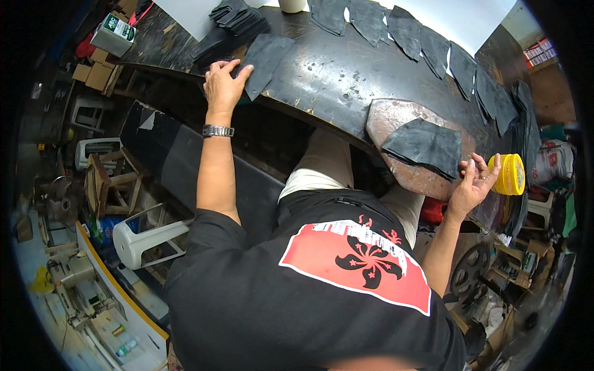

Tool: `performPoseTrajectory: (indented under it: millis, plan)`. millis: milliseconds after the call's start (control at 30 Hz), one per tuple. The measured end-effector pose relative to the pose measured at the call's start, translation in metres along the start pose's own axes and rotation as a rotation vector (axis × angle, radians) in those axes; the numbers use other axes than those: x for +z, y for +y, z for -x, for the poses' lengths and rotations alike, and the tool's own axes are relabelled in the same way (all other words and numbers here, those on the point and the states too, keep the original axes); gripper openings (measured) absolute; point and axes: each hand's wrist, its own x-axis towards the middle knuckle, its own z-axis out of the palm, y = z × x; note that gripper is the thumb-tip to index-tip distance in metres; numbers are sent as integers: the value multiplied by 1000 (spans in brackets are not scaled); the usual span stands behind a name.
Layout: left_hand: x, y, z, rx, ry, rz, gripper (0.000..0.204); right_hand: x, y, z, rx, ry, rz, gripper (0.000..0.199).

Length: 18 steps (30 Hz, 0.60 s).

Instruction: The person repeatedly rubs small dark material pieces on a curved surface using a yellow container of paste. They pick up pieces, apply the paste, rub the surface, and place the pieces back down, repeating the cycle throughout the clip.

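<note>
My left hand (225,85), fingers apart, is at the table's near edge. Its thumb meets the edge of a flat black leather-like piece (271,60), and its other fingers rest by a pile of dark pieces (234,31). My right hand (473,188) is raised with its fingers loosely spread and nothing visible in them. It is beside a small stack of black cut pieces (426,146) lying on a worn brown slab (387,117). A yellow round tub (511,174) stands just right of that hand.
More black cut pieces (405,32) overlap in a row along the far side of the dark table (328,80). A white and green tin (114,36) is at the far left. White stools (145,238) and a sewing machine (71,272) are at left, and a black bench (204,164) runs beside me.
</note>
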Motion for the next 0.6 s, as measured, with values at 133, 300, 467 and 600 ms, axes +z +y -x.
performPoseTrajectory:
  millis: [133,300,467,600]
  plan:
    - [0,9,-6,-46,-32,189,34,0,3,1,-27,-16,-54,64]
    - [-18,38,-8,-9,-82,712,21,7,-11,1,21,48,-93,66]
    - [-74,124,15,277,-171,1216,18,22,-40,1,15,-143,-323,86]
    - [-95,203,43,425,-479,1349,21,31,-62,2,213,-380,-605,99]
